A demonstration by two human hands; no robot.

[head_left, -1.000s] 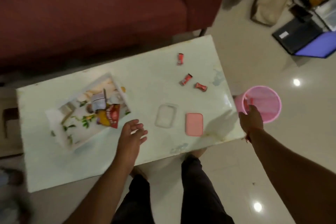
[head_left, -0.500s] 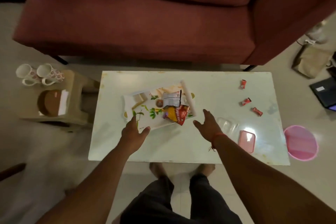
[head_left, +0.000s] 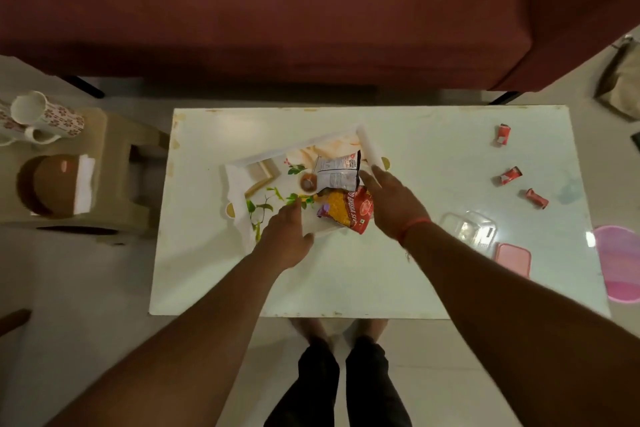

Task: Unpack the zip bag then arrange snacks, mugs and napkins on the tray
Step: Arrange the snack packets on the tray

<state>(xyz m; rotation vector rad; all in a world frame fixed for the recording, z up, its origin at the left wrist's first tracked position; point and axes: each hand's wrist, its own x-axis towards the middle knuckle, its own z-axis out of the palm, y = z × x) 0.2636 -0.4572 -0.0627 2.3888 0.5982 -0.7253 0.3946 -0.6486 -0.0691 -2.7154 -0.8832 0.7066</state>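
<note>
Both hands now closer on the tray (head_left: 239, 180): left hand (head_left: 287, 236) gripping its near edge, right hand (head_left: 391, 204) (grip wide) over the snacks (head_left: 349, 211).

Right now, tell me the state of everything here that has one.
tray: flat on the table, holding snacks
white snack packet: lying on the tray
red snack packet: lying on the tray
clear container: open, lid off
pink lid: flat beside the container
mugs: on the stool, not on the tray
left hand: on the tray's edge
right hand: open, above the tray
</note>
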